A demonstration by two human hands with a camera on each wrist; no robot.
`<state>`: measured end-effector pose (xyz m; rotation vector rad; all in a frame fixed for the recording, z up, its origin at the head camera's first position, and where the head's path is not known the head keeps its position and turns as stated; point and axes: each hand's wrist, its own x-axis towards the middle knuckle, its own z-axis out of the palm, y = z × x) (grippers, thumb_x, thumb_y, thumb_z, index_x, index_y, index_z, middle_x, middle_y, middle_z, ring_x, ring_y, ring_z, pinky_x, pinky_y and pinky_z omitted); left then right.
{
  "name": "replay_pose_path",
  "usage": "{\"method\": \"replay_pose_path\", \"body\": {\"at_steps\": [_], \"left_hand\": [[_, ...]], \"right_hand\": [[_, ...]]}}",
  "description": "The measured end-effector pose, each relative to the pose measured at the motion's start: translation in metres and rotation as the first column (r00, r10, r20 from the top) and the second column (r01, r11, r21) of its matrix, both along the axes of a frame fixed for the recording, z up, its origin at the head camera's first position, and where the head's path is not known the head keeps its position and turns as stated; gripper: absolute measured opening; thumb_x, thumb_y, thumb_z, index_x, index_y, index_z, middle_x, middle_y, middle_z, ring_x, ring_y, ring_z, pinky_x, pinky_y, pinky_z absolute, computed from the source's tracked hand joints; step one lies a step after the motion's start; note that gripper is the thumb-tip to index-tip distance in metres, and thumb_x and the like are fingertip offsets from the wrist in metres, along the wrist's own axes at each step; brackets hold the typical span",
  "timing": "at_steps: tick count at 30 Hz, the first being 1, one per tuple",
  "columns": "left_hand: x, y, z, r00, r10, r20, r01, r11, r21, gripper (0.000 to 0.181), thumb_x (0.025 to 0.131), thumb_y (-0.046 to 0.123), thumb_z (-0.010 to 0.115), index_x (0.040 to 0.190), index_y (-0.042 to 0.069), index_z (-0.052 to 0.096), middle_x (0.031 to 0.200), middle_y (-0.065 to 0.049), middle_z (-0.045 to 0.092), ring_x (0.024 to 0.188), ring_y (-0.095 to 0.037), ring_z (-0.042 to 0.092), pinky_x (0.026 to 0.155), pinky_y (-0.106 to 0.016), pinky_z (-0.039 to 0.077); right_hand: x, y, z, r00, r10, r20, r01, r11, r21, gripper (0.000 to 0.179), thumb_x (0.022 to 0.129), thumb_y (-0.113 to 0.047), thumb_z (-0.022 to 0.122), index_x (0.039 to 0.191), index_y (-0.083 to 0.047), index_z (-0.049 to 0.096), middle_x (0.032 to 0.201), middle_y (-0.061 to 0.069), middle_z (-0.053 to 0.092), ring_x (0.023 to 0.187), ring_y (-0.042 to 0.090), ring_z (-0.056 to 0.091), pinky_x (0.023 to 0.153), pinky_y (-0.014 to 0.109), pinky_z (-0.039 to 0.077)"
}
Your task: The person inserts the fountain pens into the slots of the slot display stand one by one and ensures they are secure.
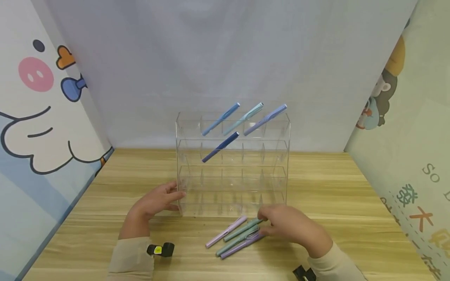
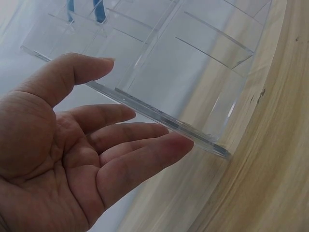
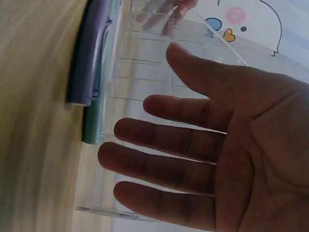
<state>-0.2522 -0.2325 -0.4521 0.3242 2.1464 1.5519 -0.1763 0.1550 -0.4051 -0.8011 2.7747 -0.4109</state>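
A clear acrylic pen rack (image 1: 232, 186) stands upright on the table. Beside its left side panel is my left hand (image 1: 154, 201), fingertips right at the panel's edge and thumb apart from the fingers (image 2: 145, 162). Four pens lie in front of the rack: a pink pen (image 1: 226, 232), a green pen (image 1: 240, 231), another green pen (image 1: 233, 244) and a purple pen (image 1: 240, 248). My right hand (image 1: 295, 226) hovers at their right ends. In the right wrist view its fingers are extended and hold nothing, close to the purple pen (image 3: 91, 53).
On the rack's top tier lean a blue pen (image 1: 220, 119), a pale aqua pen (image 1: 243, 119) and a periwinkle pen (image 1: 266, 120). A dark blue pen (image 1: 220, 147) leans one tier below. Behind the wooden table (image 1: 140, 164) hangs a white curtain (image 1: 225, 58); printed panels flank both sides.
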Motion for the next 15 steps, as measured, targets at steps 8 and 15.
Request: {"method": "replay_pose_path", "body": {"at_steps": [8,15], "left_hand": [[0.000,0.000,0.000,1.000,0.005,0.004,-0.005,1.000,0.010,0.074,0.100,0.035,0.058,0.157,0.008,0.020,0.156,-0.021,0.032,0.137,-0.039,0.042,0.099,-0.046,0.052],[0.001,0.000,0.004,1.000,-0.009,-0.005,0.009,1.000,0.025,0.075,0.099,0.035,0.059,0.157,0.006,0.020,0.155,-0.023,0.033,0.136,-0.041,0.043,0.098,-0.048,0.052]], "right_hand": [[0.001,-0.007,-0.016,0.999,-0.035,0.002,0.034,0.997,0.074,0.027,0.079,-0.034,0.080,0.081,-0.016,0.060,0.079,-0.008,0.054,0.068,0.009,0.048,0.061,0.029,0.045],[-0.002,-0.010,-0.029,1.000,-0.014,-0.027,0.017,0.994,0.112,0.032,0.078,-0.031,0.082,0.075,-0.018,0.053,0.076,-0.009,0.046,0.064,0.008,0.042,0.055,0.025,0.038]]}}
